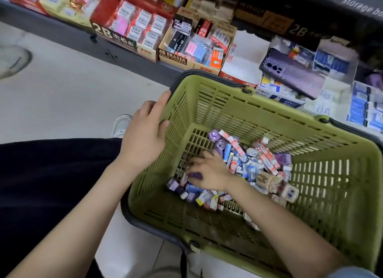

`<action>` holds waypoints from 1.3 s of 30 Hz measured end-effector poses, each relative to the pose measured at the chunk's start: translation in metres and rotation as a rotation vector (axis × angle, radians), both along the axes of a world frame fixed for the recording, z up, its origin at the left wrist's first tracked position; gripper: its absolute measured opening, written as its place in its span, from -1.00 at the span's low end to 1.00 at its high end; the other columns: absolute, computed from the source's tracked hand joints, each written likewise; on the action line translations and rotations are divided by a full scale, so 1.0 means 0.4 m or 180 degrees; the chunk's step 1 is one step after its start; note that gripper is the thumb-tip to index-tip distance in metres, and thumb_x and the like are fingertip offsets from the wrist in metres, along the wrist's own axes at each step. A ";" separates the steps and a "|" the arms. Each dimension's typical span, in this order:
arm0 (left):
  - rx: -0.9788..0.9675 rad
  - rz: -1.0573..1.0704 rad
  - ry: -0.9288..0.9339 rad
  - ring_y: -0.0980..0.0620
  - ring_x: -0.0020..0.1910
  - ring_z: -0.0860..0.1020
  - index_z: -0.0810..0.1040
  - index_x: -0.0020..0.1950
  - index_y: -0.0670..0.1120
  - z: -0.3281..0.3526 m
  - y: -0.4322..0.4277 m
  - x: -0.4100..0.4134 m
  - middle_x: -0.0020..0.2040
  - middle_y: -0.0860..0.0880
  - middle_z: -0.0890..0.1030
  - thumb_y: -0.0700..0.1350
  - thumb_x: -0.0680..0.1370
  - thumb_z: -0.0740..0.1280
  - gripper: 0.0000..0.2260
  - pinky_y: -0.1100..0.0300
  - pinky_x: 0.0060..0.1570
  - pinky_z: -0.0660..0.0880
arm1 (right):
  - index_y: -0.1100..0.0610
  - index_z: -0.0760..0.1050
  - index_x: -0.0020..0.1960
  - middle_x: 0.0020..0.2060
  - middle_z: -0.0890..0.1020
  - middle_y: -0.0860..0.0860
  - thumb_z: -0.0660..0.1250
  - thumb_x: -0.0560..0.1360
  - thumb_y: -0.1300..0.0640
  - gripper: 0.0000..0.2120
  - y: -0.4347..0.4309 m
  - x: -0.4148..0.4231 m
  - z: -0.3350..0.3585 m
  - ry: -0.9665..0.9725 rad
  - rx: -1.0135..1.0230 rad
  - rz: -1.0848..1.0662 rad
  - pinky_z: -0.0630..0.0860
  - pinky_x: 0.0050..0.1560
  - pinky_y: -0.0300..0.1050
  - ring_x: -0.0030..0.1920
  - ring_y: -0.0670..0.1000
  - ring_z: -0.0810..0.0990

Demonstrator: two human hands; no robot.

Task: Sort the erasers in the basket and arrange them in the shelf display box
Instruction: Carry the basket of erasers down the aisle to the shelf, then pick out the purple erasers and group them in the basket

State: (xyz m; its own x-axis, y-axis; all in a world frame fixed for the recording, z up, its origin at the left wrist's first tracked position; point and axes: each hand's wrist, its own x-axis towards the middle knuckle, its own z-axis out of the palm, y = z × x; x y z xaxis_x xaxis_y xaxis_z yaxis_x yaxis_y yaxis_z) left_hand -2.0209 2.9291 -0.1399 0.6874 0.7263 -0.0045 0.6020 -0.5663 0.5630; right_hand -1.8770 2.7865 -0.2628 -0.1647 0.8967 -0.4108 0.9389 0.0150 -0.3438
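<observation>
Two bare hands at one green basket. Left hand on the basket's left wall, near the far corner: thumb on the inside, other fingers curled round the rim, gripping it. Right hand deep down inside, low on the basket floor, fingers bent, pinching a small purple eraser between thumb and fingertips. A bit blurry there.

Lots of erasers in a heap at the bottom, under and just beside that hand: purple ones, blue and white ones, long red and white ones, all mixed up. Some fat beige ones at the right end of the heap. Dark grey handles folded down along the rim.

Behind the basket, on a low dark shelf, a row of display boxes. At the left, a red box marked 2B, full of white packs in neat rows. Next to it, a tan box marked 4B ERASER, with black, pink, blue and orange packs inside. Next, a box with white inner walls, right behind the basket. Further right, more boxes of blue and white packs. Lying across some of them, a purple phone, camera side up.

Pale floor at the left, with a white shoe near the left hand. Dark cloth over the leg at lower left.
</observation>
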 end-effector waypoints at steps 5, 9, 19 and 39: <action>-0.0093 -0.0015 -0.0021 -0.15 0.11 0.43 0.12 0.53 -0.03 0.005 -0.004 0.000 0.20 -0.17 0.42 -0.21 0.59 0.21 -0.47 0.05 0.04 0.37 | -0.14 0.56 0.04 0.14 0.55 -0.07 0.32 0.36 -0.18 -0.71 -0.109 0.007 0.035 -0.0121 0.0565 0.0209 0.15 -0.07 -0.05 0.01 0.06 0.44; -0.0130 -0.0003 -0.0076 -0.18 0.13 0.42 0.14 0.53 -0.05 0.006 -0.002 -0.002 0.17 -0.20 0.43 -0.23 0.58 0.23 -0.47 0.05 0.09 0.34 | -0.16 0.45 0.10 0.03 0.54 0.01 0.19 0.40 -0.28 -0.65 -0.193 0.052 0.066 -0.0118 0.0541 -0.0284 0.22 -0.05 -0.04 -0.03 0.06 0.51; -0.0027 -0.0010 0.0131 -0.25 0.19 0.38 0.15 0.52 -0.03 0.025 -0.003 -0.004 0.19 -0.25 0.44 -0.23 0.54 0.28 -0.41 -0.08 0.16 0.33 | -0.20 0.60 -0.07 -0.08 0.62 -0.10 0.14 0.39 -0.28 -0.68 -0.322 0.115 0.104 -0.0253 0.0567 -0.0963 0.35 -0.01 -0.02 -0.09 0.03 0.61; 0.0065 -0.0103 0.0151 -0.17 0.20 0.37 0.17 0.52 -0.02 0.025 0.045 0.069 0.20 -0.18 0.47 -0.10 0.49 0.38 -0.34 0.05 0.17 0.29 | 0.10 0.38 0.35 0.15 0.55 0.12 0.28 0.49 -0.10 -0.51 0.066 0.094 -0.018 -0.0562 0.0161 -0.1673 0.22 0.15 -0.06 0.19 0.15 0.43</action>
State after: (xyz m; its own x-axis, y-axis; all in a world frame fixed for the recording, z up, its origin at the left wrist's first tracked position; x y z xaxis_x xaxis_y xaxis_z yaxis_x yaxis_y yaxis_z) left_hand -1.9931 2.9470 -0.1297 0.7100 0.7039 -0.0230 0.6088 -0.5971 0.5223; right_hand -1.8395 2.8128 -0.2698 0.3775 0.8590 -0.3459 0.8678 -0.4585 -0.1915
